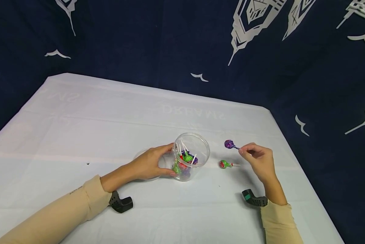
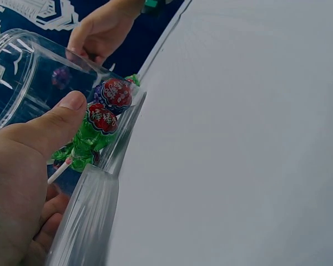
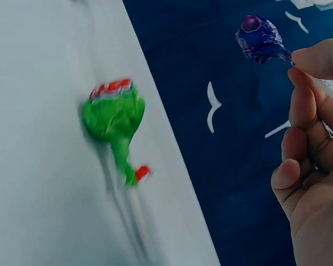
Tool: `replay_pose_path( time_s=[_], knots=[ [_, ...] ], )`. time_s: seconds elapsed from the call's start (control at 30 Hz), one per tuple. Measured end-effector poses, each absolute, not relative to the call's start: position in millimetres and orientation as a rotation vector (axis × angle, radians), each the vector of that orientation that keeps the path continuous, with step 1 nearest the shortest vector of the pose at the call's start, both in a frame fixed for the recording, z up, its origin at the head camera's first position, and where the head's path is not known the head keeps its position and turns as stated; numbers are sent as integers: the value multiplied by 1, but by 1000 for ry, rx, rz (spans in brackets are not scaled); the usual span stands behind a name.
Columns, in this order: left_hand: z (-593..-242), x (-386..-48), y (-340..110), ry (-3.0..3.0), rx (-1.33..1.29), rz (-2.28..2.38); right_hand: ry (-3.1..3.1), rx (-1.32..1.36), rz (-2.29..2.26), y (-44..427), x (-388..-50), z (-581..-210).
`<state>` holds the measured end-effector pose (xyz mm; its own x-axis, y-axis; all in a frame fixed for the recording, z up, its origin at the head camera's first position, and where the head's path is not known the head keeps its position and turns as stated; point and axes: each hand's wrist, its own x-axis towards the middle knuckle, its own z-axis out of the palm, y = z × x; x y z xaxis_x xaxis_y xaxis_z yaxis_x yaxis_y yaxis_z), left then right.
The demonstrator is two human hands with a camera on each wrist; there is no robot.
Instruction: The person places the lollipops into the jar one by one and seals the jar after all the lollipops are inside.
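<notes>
A clear plastic jar (image 1: 197, 171) stands on the white table with several green, red and purple lollipops (image 1: 187, 158) inside, some sticks pointing up. My left hand (image 1: 147, 164) grips its left side, thumb against the wall in the left wrist view. My right hand (image 1: 260, 162) pinches a purple lollipop (image 1: 229, 144) by the stick, raised to the right of the jar; the right wrist view shows its purple wrapper (image 3: 261, 40) beyond the fingertips. Below it a green and red lollipop (image 1: 223, 164) lies on the table, its stick pointing right.
A clear round lid or dish (image 1: 153, 178) lies on the table (image 1: 109, 132) under my left hand, beside the jar. A dark blue cloth (image 1: 140, 40) with white drawings hangs behind the table. A small dark speck (image 1: 88, 164) is on the left side of the tablecloth.
</notes>
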<state>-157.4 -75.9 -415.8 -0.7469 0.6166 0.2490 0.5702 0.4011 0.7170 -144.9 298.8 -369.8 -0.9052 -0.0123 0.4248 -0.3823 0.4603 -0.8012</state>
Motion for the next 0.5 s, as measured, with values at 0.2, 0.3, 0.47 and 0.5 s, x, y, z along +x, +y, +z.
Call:
replay_pose_path(
  time_s=[0.2, 0.3, 0.47, 0.5],
  knots=[
    [-415, -156, -78, 2590, 1087, 1282, -2126, 515, 1637, 285, -141, -355],
    [-415, -157, -77, 2591, 1094, 1284, -2033, 618, 1713, 278, -139, -348],
    [-414, -157, -77, 2586, 1100, 1289, -1993, 694, 1740, 269, -139, -338],
    [-414, -157, -77, 2585, 1104, 1290, -1999, 699, 1731, 268, -139, -336]
  ],
)
